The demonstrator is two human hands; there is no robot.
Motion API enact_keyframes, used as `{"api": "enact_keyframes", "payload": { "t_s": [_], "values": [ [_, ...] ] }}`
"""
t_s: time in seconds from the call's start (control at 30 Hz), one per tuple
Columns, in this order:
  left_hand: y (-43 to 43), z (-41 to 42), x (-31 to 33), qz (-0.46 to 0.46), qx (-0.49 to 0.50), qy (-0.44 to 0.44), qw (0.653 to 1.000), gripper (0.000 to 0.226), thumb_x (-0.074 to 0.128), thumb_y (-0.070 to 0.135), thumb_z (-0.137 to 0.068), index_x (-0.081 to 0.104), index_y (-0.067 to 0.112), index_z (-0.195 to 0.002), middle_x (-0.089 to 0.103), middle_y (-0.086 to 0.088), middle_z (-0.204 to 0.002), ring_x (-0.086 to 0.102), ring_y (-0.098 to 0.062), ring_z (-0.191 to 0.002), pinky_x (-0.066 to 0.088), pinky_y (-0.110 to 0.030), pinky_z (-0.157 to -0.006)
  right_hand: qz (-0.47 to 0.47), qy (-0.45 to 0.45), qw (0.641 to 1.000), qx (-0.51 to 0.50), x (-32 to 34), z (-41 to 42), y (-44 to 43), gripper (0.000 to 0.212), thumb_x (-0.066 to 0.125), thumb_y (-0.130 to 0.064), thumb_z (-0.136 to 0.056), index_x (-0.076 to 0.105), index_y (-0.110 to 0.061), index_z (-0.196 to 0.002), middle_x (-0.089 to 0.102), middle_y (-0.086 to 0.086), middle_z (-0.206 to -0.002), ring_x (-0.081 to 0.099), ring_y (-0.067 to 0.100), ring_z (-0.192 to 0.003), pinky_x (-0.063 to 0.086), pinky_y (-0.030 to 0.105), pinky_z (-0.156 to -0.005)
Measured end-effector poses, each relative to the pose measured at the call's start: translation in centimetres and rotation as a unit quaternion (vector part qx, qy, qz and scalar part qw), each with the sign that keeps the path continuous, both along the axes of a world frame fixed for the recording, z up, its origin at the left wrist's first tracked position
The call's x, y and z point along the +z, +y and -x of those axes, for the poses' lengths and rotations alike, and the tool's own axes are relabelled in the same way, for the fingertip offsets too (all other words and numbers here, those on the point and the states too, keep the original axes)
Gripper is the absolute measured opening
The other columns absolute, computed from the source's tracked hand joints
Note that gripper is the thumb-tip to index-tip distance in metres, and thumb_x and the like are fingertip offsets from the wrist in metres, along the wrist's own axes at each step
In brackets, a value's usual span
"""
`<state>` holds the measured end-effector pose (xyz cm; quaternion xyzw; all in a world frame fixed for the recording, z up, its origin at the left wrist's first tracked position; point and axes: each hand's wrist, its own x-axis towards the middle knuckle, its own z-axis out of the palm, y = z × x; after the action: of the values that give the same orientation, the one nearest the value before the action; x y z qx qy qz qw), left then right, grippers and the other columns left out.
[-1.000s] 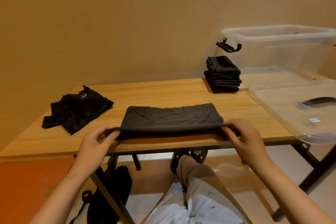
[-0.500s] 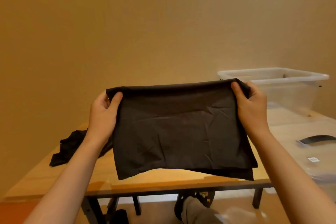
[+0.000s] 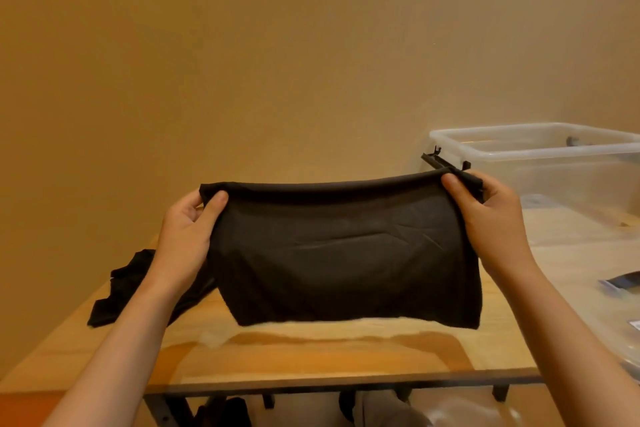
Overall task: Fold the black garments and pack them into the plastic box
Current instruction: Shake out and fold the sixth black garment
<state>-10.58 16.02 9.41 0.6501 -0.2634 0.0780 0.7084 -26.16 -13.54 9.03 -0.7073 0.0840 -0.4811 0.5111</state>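
The black, soft knit garment, folded into a wide rectangle point(image 3: 346, 253), hangs in the air over the middle of the table, its lower edge just above the wood and apparently not touching it. The left hand point(image 3: 187, 236) pinches the top corner at nine o'clock and the right hand point(image 3: 485, 218) the top corner at three o'clock, each with the thumb on the near face and the fingers curled behind.

The cloth looks light and limp. It sags a little between the hands and creases across the middle, so it will likely keep no shape of its own. The layers could slide apart at the loose bottom hem if the pinch slackens. The two top corners along the fold are the sound place to hold it; to carry it flat, a palm under the middle would serve better.

The light wooden table point(image 3: 311, 354) is smooth and glossy. At eight o'clock lies a second black garment, crumpled and unfolded point(image 3: 117, 291), partly behind the left forearm. At two o'clock stands the clear plastic storage box point(image 3: 554, 152), open-topped, with a black latch point(image 3: 436, 158) on its near end. What seems to be its clear plastic lid point(image 3: 571, 263) lies at four o'clock. A plain tan wall point(image 3: 277, 45) closes the room behind – no other furniture shows.
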Motion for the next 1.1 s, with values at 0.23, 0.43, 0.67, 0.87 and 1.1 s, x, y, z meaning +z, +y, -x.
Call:
{"api": "enact_keyframes", "payload": {
  "t_s": [0.23, 0.43, 0.67, 0.87, 1.1],
  "values": [
    [-3.6, -6.8, -2.3, -0.135, -0.015, 0.124, 0.983, 0.016, 0.052, 0.025, -0.100, 0.066, 0.020, -0.098, 0.071, -0.006, -0.102, 0.067, -0.020, -0.089, 0.052, -0.029, -0.070, 0.010, 0.166, 0.985, -0.053, -3.2, -5.6, -3.0, 0.020, 0.061, -0.033, -0.093, 0.067, -0.015, -0.099, 0.068, 0.003, -0.094, 0.064, 0.023, -0.092, 0.055, 0.044, -0.079],
    [-5.7, -8.5, -8.1, -0.461, 0.052, 0.009, 0.886, 0.055, 0.049, 0.034, -0.100, 0.030, 0.018, -0.150, 0.037, -0.006, -0.153, 0.034, -0.023, -0.141, 0.033, -0.038, -0.111, 0.123, 0.378, 0.913, -0.098, -8.8, -7.6, -3.4, 0.056, 0.065, -0.032, -0.090, 0.043, -0.016, -0.138, 0.054, 0.006, -0.133, 0.051, 0.022, -0.122, 0.046, 0.036, -0.094],
    [-7.1, -3.1, -12.3, -0.665, -0.005, -0.085, 0.742, 0.071, 0.027, 0.058, -0.099, -0.004, 0.029, -0.155, -0.010, 0.003, -0.163, -0.014, -0.017, -0.149, -0.002, -0.039, -0.122, 0.347, 0.464, 0.812, 0.074, -11.7, -5.3, 0.8, 0.062, 0.044, -0.052, -0.096, 0.024, -0.032, -0.151, 0.014, -0.010, -0.160, 0.002, 0.009, -0.148, 0.009, 0.032, -0.118],
    [-6.3, -3.1, -14.6, -0.695, -0.044, -0.088, 0.712, 0.077, 0.020, 0.070, -0.091, -0.008, 0.033, -0.154, -0.018, 0.008, -0.160, -0.018, -0.013, -0.147, -0.007, -0.040, -0.121, 0.382, 0.527, 0.757, 0.055, -14.2, -2.6, 1.9, 0.103, -0.023, -0.074, -0.057, -0.004, -0.038, -0.152, -0.009, -0.010, -0.161, -0.022, 0.001, -0.137, -0.012, 0.030, -0.114],
    [-5.4, -7.7, -13.1, -0.673, -0.143, -0.159, 0.708, 0.090, 0.008, 0.088, -0.071, -0.001, 0.046, -0.151, -0.011, 0.024, -0.157, -0.014, 0.000, -0.146, -0.011, -0.027, -0.117, 0.327, 0.554, 0.765, 0.016, -14.1, 0.2, 7.9, 0.130, -0.046, -0.072, -0.034, -0.011, -0.030, -0.152, -0.018, -0.002, -0.160, -0.027, 0.011, -0.140, -0.014, 0.032, -0.114]
  ]
}}
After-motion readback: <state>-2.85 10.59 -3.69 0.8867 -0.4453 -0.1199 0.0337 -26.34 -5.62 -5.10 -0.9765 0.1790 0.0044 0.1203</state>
